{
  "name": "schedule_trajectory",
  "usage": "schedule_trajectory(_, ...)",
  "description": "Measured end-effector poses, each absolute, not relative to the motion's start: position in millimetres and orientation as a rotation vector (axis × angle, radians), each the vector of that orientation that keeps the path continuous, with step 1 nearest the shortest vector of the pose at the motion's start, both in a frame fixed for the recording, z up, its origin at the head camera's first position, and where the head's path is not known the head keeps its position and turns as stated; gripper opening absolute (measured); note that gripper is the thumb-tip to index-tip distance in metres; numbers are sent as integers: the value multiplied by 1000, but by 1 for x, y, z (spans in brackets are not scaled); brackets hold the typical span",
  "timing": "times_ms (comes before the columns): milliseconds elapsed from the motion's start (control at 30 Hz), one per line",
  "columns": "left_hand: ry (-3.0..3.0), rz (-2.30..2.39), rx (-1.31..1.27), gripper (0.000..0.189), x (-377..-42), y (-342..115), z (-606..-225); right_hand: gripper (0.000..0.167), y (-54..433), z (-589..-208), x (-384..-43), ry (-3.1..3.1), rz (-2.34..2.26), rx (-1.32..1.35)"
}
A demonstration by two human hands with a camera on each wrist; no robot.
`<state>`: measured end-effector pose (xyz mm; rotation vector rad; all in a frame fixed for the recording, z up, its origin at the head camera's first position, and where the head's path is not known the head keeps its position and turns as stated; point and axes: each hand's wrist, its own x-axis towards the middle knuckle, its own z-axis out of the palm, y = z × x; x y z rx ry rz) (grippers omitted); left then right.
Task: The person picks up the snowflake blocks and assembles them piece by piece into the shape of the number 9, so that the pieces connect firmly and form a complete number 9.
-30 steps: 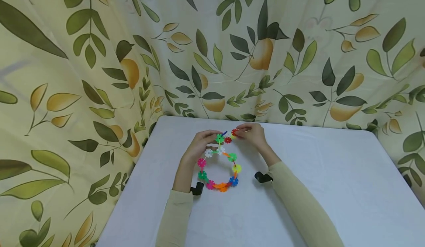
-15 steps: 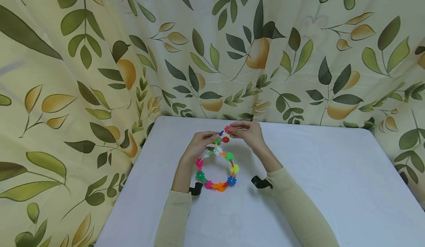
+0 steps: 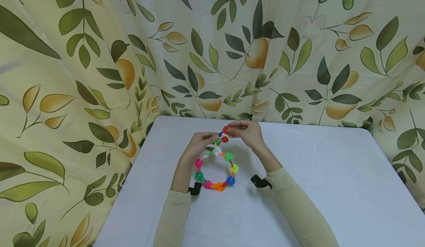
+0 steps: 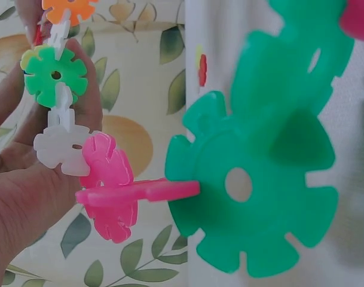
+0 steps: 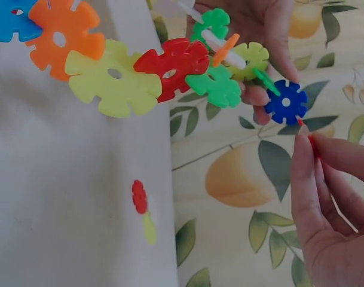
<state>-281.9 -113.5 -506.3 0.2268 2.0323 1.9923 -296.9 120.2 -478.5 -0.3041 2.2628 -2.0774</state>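
Observation:
A ring of interlocking plastic flower discs (image 3: 230, 181) in many colours hangs upright above the table, with a short chain rising from its top. My left hand (image 3: 198, 146) grips this chain at the upper left, its fingertips at a blue flower disc (image 5: 277, 110). Between thumb and fingers my right hand (image 3: 249, 134) pinches a red flower disc (image 5: 314, 147), turned edge-on in the right wrist view. The red disc's edge meets the blue disc's lower rim; how deep it sits is unclear. In the left wrist view a green disc (image 4: 265, 209) looms close, joined to pink ones (image 4: 113, 161).
A joined red and yellow disc pair (image 5: 139, 197) lies on the white table (image 3: 299, 188) near its far edge. Behind the table hangs a leaf-patterned curtain (image 3: 292, 3). Black wrist mounts (image 3: 261, 181) stick out below the forearms.
My right hand has moved left with the red disc, bringing it up to the blue disc at my left fingertips. The left hand has turned the chain slightly.

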Motion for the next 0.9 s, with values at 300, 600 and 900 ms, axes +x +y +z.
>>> schedule_trajectory(300, 2008, 2007, 287, 36, -283, -111, -507, 21, 123, -473, -299, 2282, -2010, -316)
schedule_trajectory(600, 1906, 2013, 407, 34, -281, -114, -506, 16, 121, -471, -295, 2295, -1985, -320)
schedule_trajectory(900, 1928, 2051, 339, 29, -277, -110, -501, 16, 116, -472, -293, 2300, -1990, -317)
